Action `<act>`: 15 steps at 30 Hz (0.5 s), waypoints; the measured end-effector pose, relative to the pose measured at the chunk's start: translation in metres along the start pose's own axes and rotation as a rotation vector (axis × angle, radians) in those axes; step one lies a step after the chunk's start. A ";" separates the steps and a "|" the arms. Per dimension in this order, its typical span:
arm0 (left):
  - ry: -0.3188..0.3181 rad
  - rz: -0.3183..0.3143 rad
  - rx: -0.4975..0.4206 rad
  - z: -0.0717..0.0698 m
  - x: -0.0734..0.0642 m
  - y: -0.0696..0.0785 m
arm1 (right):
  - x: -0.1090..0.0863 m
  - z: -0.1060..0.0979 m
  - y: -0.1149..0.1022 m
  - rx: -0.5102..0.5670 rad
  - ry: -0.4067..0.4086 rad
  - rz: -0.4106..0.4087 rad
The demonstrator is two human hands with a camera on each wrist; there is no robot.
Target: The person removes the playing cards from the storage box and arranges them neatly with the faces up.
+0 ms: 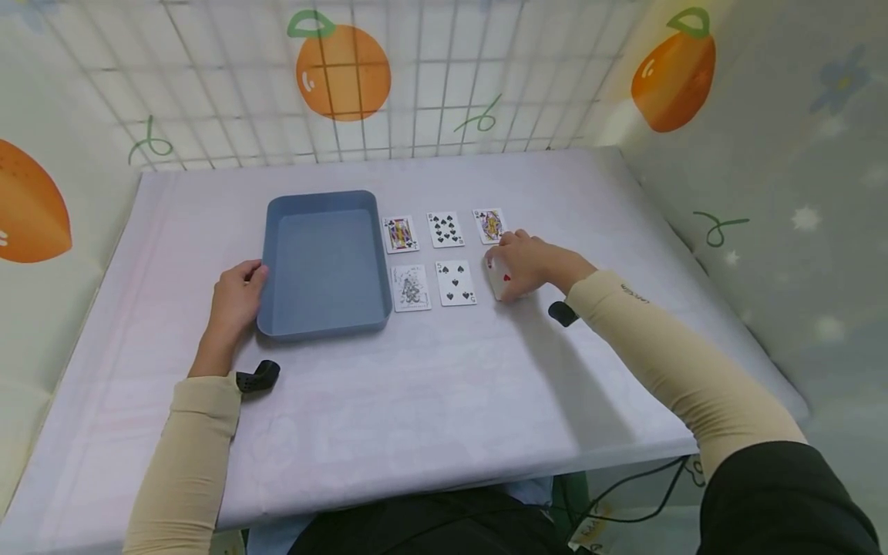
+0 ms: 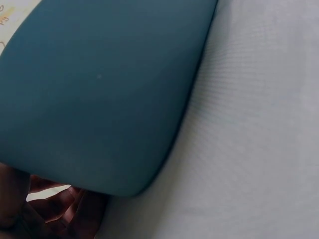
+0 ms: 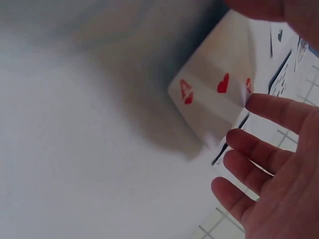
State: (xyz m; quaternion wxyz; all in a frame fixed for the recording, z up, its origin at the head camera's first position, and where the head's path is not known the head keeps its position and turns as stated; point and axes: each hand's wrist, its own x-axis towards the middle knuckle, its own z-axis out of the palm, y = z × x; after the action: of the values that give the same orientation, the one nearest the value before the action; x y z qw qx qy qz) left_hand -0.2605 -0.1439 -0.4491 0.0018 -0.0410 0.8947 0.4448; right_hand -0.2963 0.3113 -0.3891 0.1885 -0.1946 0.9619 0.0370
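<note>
My right hand (image 1: 525,264) holds an ace of hearts playing card (image 3: 212,89) by its edges between thumb and fingertips. The card bends slightly, and the hand covers most of it in the head view. Close by in two rows lie a jack (image 1: 399,234), a spade card (image 1: 445,230), a queen (image 1: 489,225), a joker (image 1: 411,288) and a five of spades (image 1: 455,283), all face up. At the left wall of a blue-grey tray (image 1: 326,325) is my left hand (image 1: 236,303), its loosely bent fingers touching the outside of the rim.
A white cloth covers the table (image 1: 416,416). White wire mesh (image 1: 451,100) and fruit-printed curtain stand behind it, with curtain (image 1: 756,193) along the sides too. Black cables (image 1: 638,493) hang below the front edge at the right.
</note>
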 end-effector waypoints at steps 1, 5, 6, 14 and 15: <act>-0.001 -0.002 0.000 0.000 0.000 0.000 | 0.000 0.000 0.000 0.002 -0.003 0.003; -0.004 -0.002 0.002 0.000 0.000 -0.001 | -0.001 0.002 0.000 0.008 0.002 0.000; -0.005 -0.002 0.001 0.001 0.000 -0.002 | -0.001 0.002 0.000 0.008 0.004 -0.001; 0.004 0.004 -0.011 0.001 0.000 -0.005 | 0.001 0.002 -0.001 -0.004 0.022 -0.014; 0.001 0.003 -0.012 0.001 0.000 -0.006 | 0.001 0.002 -0.001 -0.002 0.023 -0.017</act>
State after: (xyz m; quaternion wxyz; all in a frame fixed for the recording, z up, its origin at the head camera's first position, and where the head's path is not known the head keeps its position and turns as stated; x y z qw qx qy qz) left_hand -0.2599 -0.1471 -0.4542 0.0003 -0.0401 0.8920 0.4503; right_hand -0.2960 0.3099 -0.3914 0.1777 -0.2034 0.9622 0.0340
